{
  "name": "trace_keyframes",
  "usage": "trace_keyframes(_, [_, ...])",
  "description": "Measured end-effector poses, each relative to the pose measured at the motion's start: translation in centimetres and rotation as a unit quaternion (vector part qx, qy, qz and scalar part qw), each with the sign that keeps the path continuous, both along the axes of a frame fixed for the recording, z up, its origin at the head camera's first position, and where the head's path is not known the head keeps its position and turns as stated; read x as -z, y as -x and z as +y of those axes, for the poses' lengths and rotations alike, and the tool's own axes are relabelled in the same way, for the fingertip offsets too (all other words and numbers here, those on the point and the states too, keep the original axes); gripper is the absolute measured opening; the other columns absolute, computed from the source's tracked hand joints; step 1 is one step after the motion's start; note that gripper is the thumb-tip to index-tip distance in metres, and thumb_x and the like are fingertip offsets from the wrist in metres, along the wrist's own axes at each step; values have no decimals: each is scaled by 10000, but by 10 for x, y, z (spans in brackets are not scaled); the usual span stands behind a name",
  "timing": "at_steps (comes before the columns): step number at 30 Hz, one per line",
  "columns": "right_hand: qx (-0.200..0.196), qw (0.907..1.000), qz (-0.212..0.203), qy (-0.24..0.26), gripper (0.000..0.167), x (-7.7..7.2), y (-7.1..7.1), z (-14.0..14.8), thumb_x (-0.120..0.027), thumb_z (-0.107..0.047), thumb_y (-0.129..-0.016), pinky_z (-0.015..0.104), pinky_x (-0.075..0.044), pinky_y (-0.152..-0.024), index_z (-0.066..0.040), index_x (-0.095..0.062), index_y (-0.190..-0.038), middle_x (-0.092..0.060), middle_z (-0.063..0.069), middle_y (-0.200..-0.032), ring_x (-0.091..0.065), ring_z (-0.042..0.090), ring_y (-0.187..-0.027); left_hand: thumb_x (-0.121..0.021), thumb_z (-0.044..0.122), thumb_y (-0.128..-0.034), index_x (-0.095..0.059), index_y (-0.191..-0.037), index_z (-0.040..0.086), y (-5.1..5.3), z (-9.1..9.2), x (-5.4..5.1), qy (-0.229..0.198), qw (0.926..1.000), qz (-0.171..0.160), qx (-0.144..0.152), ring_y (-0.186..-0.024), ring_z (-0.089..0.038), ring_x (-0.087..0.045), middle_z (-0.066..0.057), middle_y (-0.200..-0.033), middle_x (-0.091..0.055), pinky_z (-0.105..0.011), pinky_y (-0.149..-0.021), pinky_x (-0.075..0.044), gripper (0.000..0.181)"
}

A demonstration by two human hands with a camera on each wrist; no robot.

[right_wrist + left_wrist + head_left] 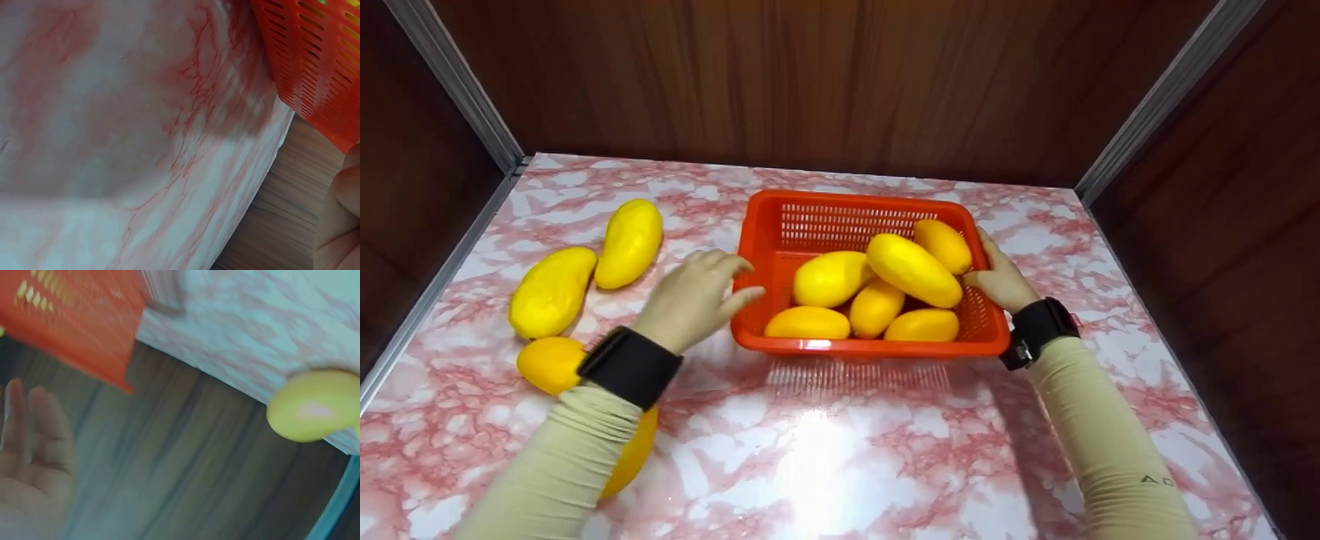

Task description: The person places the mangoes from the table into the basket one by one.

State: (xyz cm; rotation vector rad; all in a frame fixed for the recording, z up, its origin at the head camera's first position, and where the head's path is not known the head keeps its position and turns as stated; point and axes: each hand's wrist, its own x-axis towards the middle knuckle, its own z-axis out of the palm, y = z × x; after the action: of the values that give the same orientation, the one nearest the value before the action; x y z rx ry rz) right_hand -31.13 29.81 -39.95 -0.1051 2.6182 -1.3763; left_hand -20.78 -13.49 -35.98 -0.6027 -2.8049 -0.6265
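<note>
A red-orange slotted basket (870,346) holds several yellow mangoes (913,270). At its left rim is the left hand (690,296), thumb and fingers spread and holding nothing; a gap between that hand (36,467) and the basket (84,332) shows in the left wrist view. The right hand (1001,277) grips the right rim, thumb on the inner side and fingers outside. In the right wrist view, part of this hand (340,219) appears beside the basket's slotted wall (315,67).
Left of the basket lie two yellow mangoes (628,244) and an orange-yellow one (547,365); another (634,457) is partly hidden by the left forearm. The pink-and-white marbled table (720,465) has brown wood-look panels (810,82) behind it and at both sides.
</note>
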Motion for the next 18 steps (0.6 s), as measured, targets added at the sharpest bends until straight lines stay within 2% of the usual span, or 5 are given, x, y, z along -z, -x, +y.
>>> trace_keyframes(3, [16,10000,-13,-10,967,-1,-1,0,-565,-22,-839,480,-345,-1127,-247,-25,-1610,-249,199,-1610,-405,347,-1313,-643,455,-931,-670,-1121,53,-4,-12,-5,384,9986,-265,-258,-1026,-357,-617,-153,-1082,-690,-510,-912,-490,446])
trace_keyframes(8, [32,9999,-91,-42,965,-1,-1,1,-558,-32,-846,488,-349,-1124,-235,-3,-1609,-233,204,-1615,-404,356,-1314,-629,597,-883,-696,-1115,77,-14,-29,-7,932,9919,-723,-474,-989,-349,-615,-149,-1071,-690,-521,-843,-505,574])
trace_keyframes(13, [4,9999,-12,-129,958,-1,0,1,-549,-25,-847,491,-334,-1134,-211,3,-1608,-222,213,-1617,-396,362,-1320,-616,686,-836,-705,-1096,78,-22,-35,0,1334,9849,-926,-603,-888,-331,-601,-152,-995,-679,-508,-738,-507,668])
trace_keyframes(18, [9,9999,-74,-86,957,-1,0,1,-549,-25,-850,492,-363,-1114,-218,2,-1608,-235,217,-1610,-412,363,-1309,-670,649,-817,-711,-1082,68,-30,-36,9,1582,9787,-1116,-680,-863,-336,-588,-150,-981,-678,-511,-730,-476,640])
